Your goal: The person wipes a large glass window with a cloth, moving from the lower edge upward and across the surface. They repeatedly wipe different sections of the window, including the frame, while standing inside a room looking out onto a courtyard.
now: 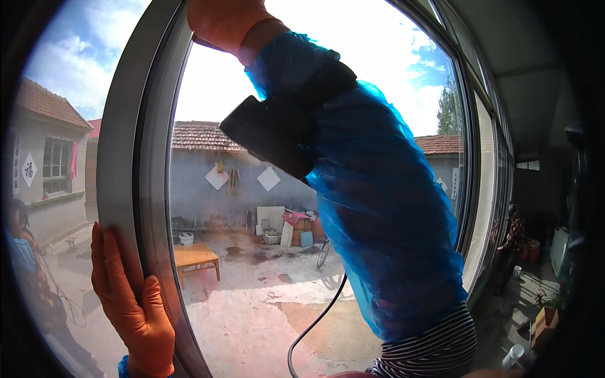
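My left hand, in an orange rubber glove, rests against the metal window frame at the lower left, its fingers along the frame's edge. My right hand, in an orange glove too, is raised at the top beside the upper part of the frame; its fingers are cut off by the picture's edge, and what they hold cannot be told. A blue plastic sleeve cover wraps the right arm, with a black device strapped near the wrist. The glass pane lies behind the arm.
A black cable hangs below the right arm. Through the window show a courtyard with a wooden table, a white bucket and stacked boards. A person stands in the dark room at right, near a cardboard box and a white container.
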{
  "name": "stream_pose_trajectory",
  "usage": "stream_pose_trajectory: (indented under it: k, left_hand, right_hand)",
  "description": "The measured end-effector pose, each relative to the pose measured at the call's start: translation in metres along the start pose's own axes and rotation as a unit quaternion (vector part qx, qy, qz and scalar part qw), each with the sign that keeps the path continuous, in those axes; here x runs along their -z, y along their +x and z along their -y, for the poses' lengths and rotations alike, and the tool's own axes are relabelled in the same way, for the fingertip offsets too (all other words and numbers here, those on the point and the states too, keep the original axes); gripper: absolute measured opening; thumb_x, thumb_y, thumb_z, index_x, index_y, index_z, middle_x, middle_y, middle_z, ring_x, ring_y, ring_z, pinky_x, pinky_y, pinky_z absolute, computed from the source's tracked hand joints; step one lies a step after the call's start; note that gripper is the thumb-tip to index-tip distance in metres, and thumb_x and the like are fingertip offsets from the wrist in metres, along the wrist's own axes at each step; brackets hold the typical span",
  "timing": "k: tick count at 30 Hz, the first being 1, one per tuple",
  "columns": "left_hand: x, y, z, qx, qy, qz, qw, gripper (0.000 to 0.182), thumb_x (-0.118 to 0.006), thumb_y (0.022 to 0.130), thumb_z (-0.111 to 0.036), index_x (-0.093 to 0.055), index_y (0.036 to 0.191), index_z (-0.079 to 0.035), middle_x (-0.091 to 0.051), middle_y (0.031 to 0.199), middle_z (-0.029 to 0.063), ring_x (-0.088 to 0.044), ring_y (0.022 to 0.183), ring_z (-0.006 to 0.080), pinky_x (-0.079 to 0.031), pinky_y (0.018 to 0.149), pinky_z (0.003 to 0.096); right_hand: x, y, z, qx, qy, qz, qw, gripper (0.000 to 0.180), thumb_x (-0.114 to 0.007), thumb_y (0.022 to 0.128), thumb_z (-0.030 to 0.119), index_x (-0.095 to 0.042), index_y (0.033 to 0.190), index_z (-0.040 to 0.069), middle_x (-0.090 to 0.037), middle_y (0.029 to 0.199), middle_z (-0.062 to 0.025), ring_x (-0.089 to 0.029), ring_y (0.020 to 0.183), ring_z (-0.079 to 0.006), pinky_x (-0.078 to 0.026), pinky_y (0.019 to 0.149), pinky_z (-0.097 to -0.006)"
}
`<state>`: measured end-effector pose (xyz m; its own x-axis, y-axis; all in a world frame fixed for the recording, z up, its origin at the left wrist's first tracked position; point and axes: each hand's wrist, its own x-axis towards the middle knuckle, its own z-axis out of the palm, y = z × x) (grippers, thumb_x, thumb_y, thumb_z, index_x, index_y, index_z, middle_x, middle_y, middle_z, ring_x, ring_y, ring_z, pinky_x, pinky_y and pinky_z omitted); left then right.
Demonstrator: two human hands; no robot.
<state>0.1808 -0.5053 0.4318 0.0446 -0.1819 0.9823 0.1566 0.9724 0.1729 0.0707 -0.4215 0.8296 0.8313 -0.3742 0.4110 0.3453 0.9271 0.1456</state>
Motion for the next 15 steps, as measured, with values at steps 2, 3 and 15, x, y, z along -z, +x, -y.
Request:
stream_pose_trajectory:
  k: [2, 3, 15]
  left_hand:
    - [0.001, 0.001, 0.000, 0.001, 0.007, 0.006, 1.000, 0.066, -0.052, 0.096, -0.002, -0.036, 0.160, -0.006, -0.033, 0.165, 0.0158, -0.034, 0.150, 0.0369, -0.029, 0.124, 0.0442]
    - [0.002, 0.001, 0.001, 0.000, 0.005, 0.006, 1.000, 0.066, -0.052, 0.096, -0.002, -0.037, 0.160, -0.006, -0.033, 0.165, 0.0155, -0.034, 0.150, 0.0368, -0.029, 0.124, 0.0442]
    - [-0.002, 0.001, 0.018, -0.032, 0.033, -0.024, 0.999, 0.063, -0.046, 0.096, -0.001, -0.041, 0.158, -0.008, -0.037, 0.165, 0.0135, -0.036, 0.151, 0.0346, -0.027, 0.125, 0.0443]
  right_hand:
    - [0.005, 0.001, 0.021, -0.024, 0.212, 0.149, 0.965, 0.028, -0.059, 0.097, 0.020, -0.075, 0.109, 0.000, -0.072, 0.094, -0.0183, -0.071, 0.089, -0.0315, -0.054, 0.083, -0.0468]
    - [0.000, -0.008, 0.016, -0.134, 0.335, 0.154, 0.920, 0.029, -0.059, 0.099, 0.023, -0.074, 0.110, 0.001, -0.073, 0.095, -0.0187, -0.071, 0.091, -0.0324, -0.054, 0.084, -0.0470]
    - [-0.107, -0.278, -0.392, -0.443, 0.512, 0.362, 0.642, 0.042, -0.057, 0.104, 0.024, -0.056, 0.139, 0.000, -0.055, 0.144, -0.0240, -0.056, 0.132, -0.0419, -0.045, 0.107, -0.0666]
